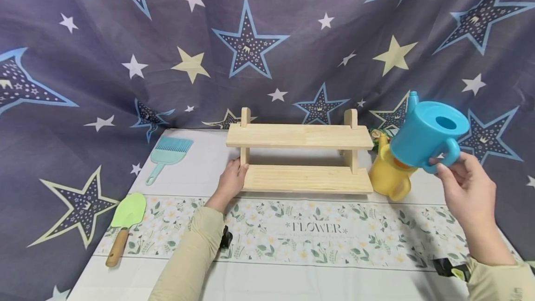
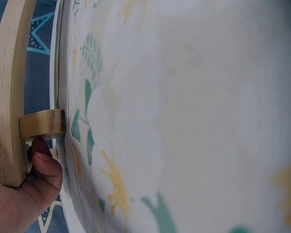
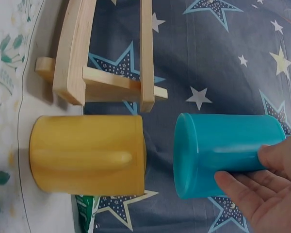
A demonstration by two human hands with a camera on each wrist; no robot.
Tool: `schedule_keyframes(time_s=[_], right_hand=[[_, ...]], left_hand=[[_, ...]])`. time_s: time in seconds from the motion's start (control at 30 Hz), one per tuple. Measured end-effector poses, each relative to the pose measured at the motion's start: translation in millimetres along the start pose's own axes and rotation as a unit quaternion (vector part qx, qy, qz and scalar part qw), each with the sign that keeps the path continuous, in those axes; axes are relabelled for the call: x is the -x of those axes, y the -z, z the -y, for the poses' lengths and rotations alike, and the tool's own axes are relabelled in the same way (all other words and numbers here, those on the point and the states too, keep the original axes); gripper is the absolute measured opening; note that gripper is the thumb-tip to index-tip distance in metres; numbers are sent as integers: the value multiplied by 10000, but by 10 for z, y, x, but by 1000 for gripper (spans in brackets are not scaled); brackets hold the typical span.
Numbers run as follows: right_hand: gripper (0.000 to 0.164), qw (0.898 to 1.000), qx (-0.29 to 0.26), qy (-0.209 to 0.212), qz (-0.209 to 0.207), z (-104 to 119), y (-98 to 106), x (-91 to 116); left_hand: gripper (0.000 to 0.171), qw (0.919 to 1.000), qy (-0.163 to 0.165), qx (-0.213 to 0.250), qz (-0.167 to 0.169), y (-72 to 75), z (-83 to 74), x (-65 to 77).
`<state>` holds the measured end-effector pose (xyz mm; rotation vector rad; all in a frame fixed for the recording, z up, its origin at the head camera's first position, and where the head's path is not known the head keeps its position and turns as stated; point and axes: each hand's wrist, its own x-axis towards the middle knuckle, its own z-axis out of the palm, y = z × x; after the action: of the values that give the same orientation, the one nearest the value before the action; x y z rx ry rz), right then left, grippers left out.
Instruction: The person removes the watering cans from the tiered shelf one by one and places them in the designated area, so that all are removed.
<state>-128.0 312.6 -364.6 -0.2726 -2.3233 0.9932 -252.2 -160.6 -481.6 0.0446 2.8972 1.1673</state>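
A two-tier wooden shelf (image 1: 299, 135) stands at the back middle of the table. My left hand (image 1: 231, 181) grips the left end of its lower board; in the left wrist view, curled fingers (image 2: 47, 165) reach under the board beside a wooden foot (image 2: 42, 123). To the right, my right hand (image 1: 470, 194) holds a blue watering can (image 1: 422, 136) by its handle, upright in the air. Below it a yellow watering can (image 1: 382, 178) stands beside the shelf's right end. The right wrist view shows a gap between the blue can (image 3: 228, 145) and the yellow can (image 3: 87, 155).
A teal dustpan-shaped tool with bristles (image 1: 170, 150) lies at the back left. Nearer, a green trowel (image 1: 129, 210) with a wooden handle lies at the left edge. A small green package (image 3: 87, 211) sits behind the yellow can. A star-patterned curtain (image 1: 267, 50) hangs behind.
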Motion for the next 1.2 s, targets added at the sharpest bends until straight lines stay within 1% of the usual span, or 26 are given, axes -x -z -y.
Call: schedule_keyframes(time_s=[0.17, 0.27, 0.6, 0.87, 1.2], right_hand=[[34, 9994, 284, -205, -59, -57, 25, -15], [36, 9988, 414, -259, -76, -97, 38, -19], [36, 9978, 564, -275, -223, -280, 79, -45], [39, 9949, 746, -630, -260, -395, 127, -110], [39, 9926, 805, -841, -341, -485, 170, -149]], left_hand=[[54, 10000, -4, -32, -4, -1, 0, 2], [54, 10000, 6, -32, 7, -1, -4, 3], [54, 10000, 52, 21, 6, -3, -5, 4], [54, 10000, 27, 33, 4, 1, -6, 7], [54, 10000, 65, 56, 37, 5, -8, 4]])
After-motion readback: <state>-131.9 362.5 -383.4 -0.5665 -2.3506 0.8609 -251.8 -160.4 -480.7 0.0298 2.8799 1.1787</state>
